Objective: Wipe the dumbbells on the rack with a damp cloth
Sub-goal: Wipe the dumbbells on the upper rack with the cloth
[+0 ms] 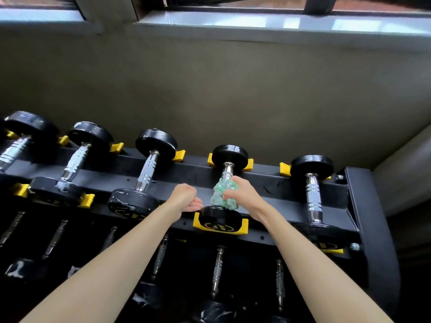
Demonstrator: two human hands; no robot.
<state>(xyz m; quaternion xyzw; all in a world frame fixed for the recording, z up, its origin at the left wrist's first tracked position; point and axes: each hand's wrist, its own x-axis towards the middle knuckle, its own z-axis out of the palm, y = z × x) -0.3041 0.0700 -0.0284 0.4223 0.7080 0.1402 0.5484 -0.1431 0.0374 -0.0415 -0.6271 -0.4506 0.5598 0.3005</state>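
**Dumbbells (148, 169) on the top row: one under the cloth, plenty left**

Right hand (242, 194) is closed round a crumpled green cloth (222, 197) and wraps it about the chrome handle of the fourth dumbbell (229, 156) from the left, low down and just above the near head. At 9 o'clock from the cloth, the left hand (185, 197) has its fingers curled and lies against the edge of that near head. Whether it grips the head or only steadies it, I cannot tell. This dumbbell lies in yellow cradles (245, 226) on the top row of the black rack (363, 206), towards its right end.

The job looks roughly midway. At 3 o'clock the fifth dumbbell (313, 194) is dark and glossy with no marks, as are the fourth's heads. From 9 to 10 o'clock, the third, the second dumbbell (74, 159) and the first dumbbell (16, 148) carry white streaks and blotches on their black heads. That may be wet residue or wear, so they probably need a pass. The lower row (218, 273), dim at 6 o'clock, shows white marks too and seems undone.
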